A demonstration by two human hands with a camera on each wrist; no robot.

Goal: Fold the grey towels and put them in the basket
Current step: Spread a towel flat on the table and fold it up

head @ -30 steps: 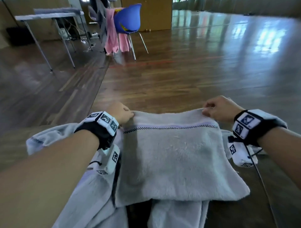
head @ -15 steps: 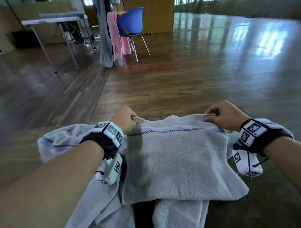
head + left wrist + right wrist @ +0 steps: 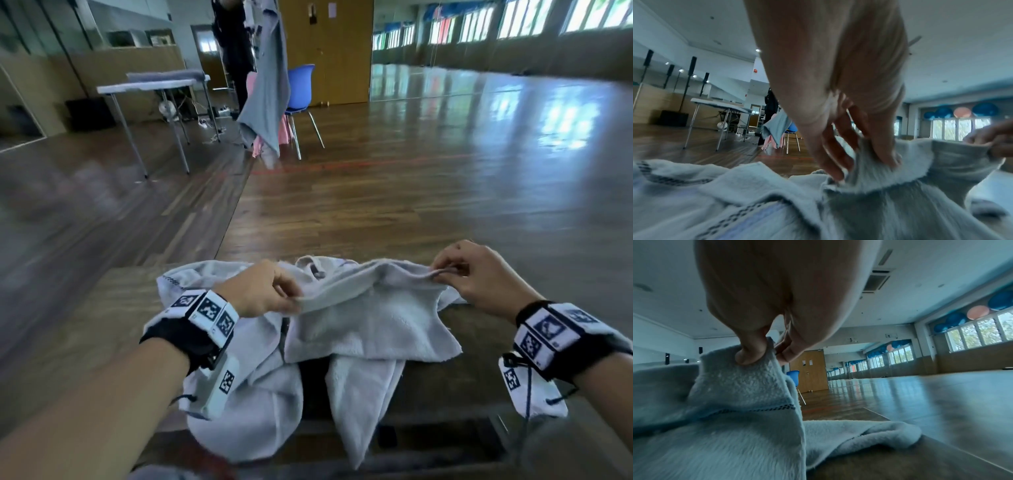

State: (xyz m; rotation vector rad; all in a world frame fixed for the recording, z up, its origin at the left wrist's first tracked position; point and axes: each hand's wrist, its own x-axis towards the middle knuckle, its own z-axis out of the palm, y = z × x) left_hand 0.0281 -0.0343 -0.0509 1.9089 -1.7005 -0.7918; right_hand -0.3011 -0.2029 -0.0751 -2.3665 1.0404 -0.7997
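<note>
Grey towel [image 3: 370, 318] edge pinched by left hand [image 3: 260, 294] at 9 o'clock and right hand [image 3: 479, 274] at 3 o'clock, over more towels [image 3: 246, 404] on the wooden surface [image 3: 85, 329]. No legible writing; wristbands [image 3: 209, 311] bear coded squares. Right wrist view alone shows balls [image 3: 978, 312] above windows.

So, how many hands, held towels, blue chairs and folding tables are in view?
Hands: 2 (left hand, right hand)
Grey towel pinched between them: 1
Blue chair: 1
Folding table: 1
Total: 5
</note>
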